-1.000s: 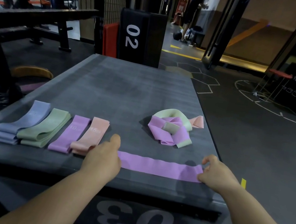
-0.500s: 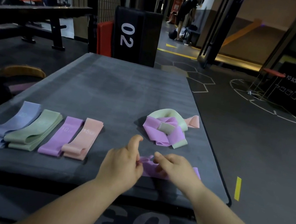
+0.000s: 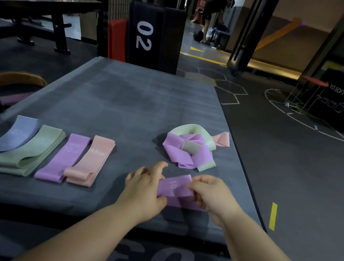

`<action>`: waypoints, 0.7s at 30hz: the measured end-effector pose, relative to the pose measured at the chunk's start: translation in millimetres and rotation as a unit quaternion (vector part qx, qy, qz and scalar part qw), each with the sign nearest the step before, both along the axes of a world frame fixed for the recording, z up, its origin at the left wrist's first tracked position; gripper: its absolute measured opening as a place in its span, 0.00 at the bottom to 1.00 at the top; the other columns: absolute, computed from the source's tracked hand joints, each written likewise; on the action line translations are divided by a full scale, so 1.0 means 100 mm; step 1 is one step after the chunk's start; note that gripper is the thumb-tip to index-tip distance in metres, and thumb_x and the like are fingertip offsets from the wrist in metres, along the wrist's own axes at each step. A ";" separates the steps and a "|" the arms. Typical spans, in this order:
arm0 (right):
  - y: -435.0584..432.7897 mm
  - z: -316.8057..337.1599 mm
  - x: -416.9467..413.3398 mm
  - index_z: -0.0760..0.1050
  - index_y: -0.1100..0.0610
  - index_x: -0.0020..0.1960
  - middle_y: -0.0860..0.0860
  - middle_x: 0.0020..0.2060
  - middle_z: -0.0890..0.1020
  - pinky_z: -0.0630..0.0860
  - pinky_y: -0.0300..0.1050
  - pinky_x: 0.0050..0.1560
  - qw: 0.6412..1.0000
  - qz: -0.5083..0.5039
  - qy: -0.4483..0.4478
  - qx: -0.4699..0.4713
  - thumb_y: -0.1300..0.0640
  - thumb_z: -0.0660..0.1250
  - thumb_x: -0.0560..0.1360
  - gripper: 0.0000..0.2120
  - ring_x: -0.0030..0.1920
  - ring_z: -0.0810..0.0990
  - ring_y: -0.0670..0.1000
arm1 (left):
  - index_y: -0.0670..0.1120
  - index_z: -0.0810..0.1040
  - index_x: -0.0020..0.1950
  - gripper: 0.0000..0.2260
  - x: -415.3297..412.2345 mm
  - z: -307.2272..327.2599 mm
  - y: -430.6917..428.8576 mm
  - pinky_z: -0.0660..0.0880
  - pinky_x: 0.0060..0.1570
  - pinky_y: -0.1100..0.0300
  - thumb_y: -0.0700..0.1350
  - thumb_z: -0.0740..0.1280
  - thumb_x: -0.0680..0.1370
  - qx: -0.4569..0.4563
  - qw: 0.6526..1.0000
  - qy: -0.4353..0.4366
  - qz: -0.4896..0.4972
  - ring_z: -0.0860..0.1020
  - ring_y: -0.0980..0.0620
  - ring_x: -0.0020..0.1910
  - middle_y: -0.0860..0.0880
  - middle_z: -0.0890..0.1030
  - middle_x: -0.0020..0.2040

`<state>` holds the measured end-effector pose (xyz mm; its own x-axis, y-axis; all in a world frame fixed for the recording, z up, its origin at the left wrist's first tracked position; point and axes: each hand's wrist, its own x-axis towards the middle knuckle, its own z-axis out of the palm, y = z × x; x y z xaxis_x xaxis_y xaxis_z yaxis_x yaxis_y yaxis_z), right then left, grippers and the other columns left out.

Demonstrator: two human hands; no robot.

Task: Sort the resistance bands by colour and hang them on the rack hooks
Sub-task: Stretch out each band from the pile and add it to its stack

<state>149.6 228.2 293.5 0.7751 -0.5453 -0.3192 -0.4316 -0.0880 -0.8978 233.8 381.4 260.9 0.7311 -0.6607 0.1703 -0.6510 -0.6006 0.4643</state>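
Four folded bands lie side by side at the near left of the desk point(image 3: 126, 101): a blue band point(image 3: 9, 139), a green band point(image 3: 34, 150), a flat purple band point(image 3: 66, 157) printed "10", and a pink band point(image 3: 90, 160). Toward the desk's right side sits a tangled heap point(image 3: 177, 151) of purple, pale green and pink bands. At the desk's near edge, the held purple band point(image 3: 175, 186), also printed "10", is folded over, pinched between the left grip point(image 3: 144, 191) and the right grip point(image 3: 212, 194).

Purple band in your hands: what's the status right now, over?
Hands: left hand and right hand both pinch the purple band, folded. Four sorted stacks lie to the left. Tangled pile unsorted beyond. Nothing in the way.
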 end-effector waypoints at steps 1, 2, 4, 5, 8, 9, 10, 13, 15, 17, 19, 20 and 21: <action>-0.03 -0.01 -0.01 0.77 0.57 0.36 0.51 0.24 0.74 0.65 0.38 0.27 1.000 -0.002 0.001 0.000 0.65 0.67 0.72 0.08 0.27 0.68 0.49 | 0.53 0.54 0.74 0.32 0.01 -0.01 0.00 0.57 0.66 0.53 0.49 0.65 0.74 0.001 1.000 0.012 0.000 0.64 0.51 0.68 0.58 0.72 0.64; -0.06 -0.01 -0.02 0.77 0.57 0.37 0.51 0.25 0.74 0.65 0.39 0.28 1.000 -0.004 0.002 0.001 0.65 0.67 0.73 0.07 0.29 0.69 0.50 | 0.53 0.54 0.74 0.32 0.02 0.00 0.00 0.57 0.66 0.53 0.49 0.65 0.73 0.002 1.000 0.019 -0.002 0.65 0.51 0.67 0.58 0.73 0.63; -0.11 0.00 -0.05 0.77 0.58 0.37 0.51 0.26 0.75 0.66 0.39 0.28 1.000 -0.003 -0.001 0.005 0.65 0.67 0.74 0.07 0.31 0.71 0.50 | 0.53 0.56 0.73 0.31 0.02 0.00 0.01 0.57 0.66 0.53 0.50 0.66 0.73 0.007 1.000 0.015 -0.007 0.65 0.51 0.67 0.57 0.73 0.62; -0.13 0.02 -0.07 0.77 0.58 0.38 0.51 0.27 0.75 0.67 0.38 0.29 1.000 -0.002 -0.003 0.006 0.65 0.67 0.74 0.07 0.31 0.72 0.50 | 0.53 0.56 0.72 0.31 0.02 0.00 0.01 0.57 0.66 0.53 0.50 0.66 0.73 0.009 1.000 0.012 -0.007 0.65 0.51 0.67 0.56 0.73 0.62; -0.18 0.06 -0.09 0.76 0.59 0.39 0.51 0.28 0.76 0.67 0.39 0.31 1.000 -0.009 -0.010 0.016 0.65 0.67 0.75 0.06 0.31 0.75 0.49 | 0.53 0.56 0.72 0.31 0.01 0.03 0.05 0.57 0.65 0.53 0.51 0.67 0.72 0.014 1.000 0.014 -0.009 0.63 0.51 0.67 0.55 0.71 0.61; -0.20 0.07 -0.09 0.76 0.59 0.40 0.51 0.28 0.76 0.67 0.39 0.31 1.000 -0.012 -0.011 0.018 0.65 0.67 0.75 0.06 0.32 0.75 0.48 | 0.53 0.56 0.71 0.31 0.01 0.05 0.06 0.57 0.65 0.53 0.51 0.67 0.72 0.013 1.000 0.016 -0.010 0.63 0.51 0.67 0.55 0.71 0.61; -0.22 0.08 -0.10 0.76 0.59 0.40 0.51 0.29 0.76 0.68 0.39 0.32 1.000 -0.014 -0.012 0.017 0.64 0.67 0.75 0.05 0.32 0.76 0.48 | 0.53 0.57 0.71 0.31 0.00 0.06 0.07 0.57 0.65 0.54 0.52 0.67 0.72 0.014 1.000 0.017 -0.011 0.63 0.51 0.67 0.55 0.71 0.61; -0.28 0.10 -0.12 0.77 0.59 0.40 0.51 0.28 0.78 0.67 0.39 0.31 1.000 -0.013 -0.009 0.009 0.65 0.68 0.75 0.05 0.30 0.76 0.47 | 0.53 0.58 0.69 0.28 -0.01 0.10 0.11 0.57 0.64 0.54 0.51 0.67 0.72 0.016 1.000 0.013 -0.019 0.63 0.51 0.67 0.55 0.71 0.61; -0.30 0.11 -0.14 0.77 0.60 0.41 0.50 0.27 0.78 0.66 0.39 0.31 1.000 -0.015 -0.007 0.003 0.65 0.68 0.75 0.05 0.29 0.75 0.47 | 0.53 0.60 0.67 0.26 -0.01 0.12 0.14 0.58 0.63 0.55 0.51 0.67 0.72 0.020 1.000 0.012 -0.020 0.64 0.51 0.66 0.55 0.71 0.61; -0.33 0.11 -0.16 0.77 0.60 0.41 0.50 0.26 0.78 0.66 0.39 0.31 1.000 -0.021 -0.002 -0.004 0.65 0.68 0.74 0.04 0.29 0.75 0.47 | 0.53 0.61 0.64 0.24 0.00 0.12 0.17 0.59 0.61 0.55 0.51 0.67 0.72 0.020 1.000 0.006 -0.022 0.65 0.52 0.65 0.55 0.71 0.61; -0.37 0.11 -0.17 0.77 0.59 0.41 0.50 0.27 0.78 0.65 0.40 0.32 1.000 -0.022 0.005 -0.010 0.64 0.68 0.74 0.04 0.29 0.74 0.48 | 0.52 0.62 0.62 0.22 0.01 0.12 0.19 0.59 0.59 0.56 0.51 0.67 0.72 0.021 1.000 0.002 -0.022 0.65 0.52 0.64 0.55 0.71 0.59; -0.39 0.11 -0.18 0.78 0.59 0.41 0.51 0.27 0.78 0.65 0.40 0.32 1.000 -0.020 0.010 -0.014 0.64 0.68 0.74 0.04 0.30 0.72 0.49 | 0.52 0.62 0.60 0.21 0.01 0.13 0.19 0.59 0.58 0.56 0.51 0.67 0.72 0.020 1.000 0.001 -0.023 0.66 0.52 0.63 0.56 0.71 0.58; -0.42 0.10 -0.19 0.78 0.59 0.40 0.52 0.27 0.78 0.64 0.40 0.31 1.000 -0.017 0.016 -0.021 0.64 0.68 0.74 0.04 0.30 0.71 0.49 | 0.53 0.62 0.59 0.21 0.01 0.13 0.20 0.60 0.57 0.56 0.51 0.67 0.71 0.020 0.999 0.003 -0.025 0.66 0.52 0.62 0.56 0.71 0.56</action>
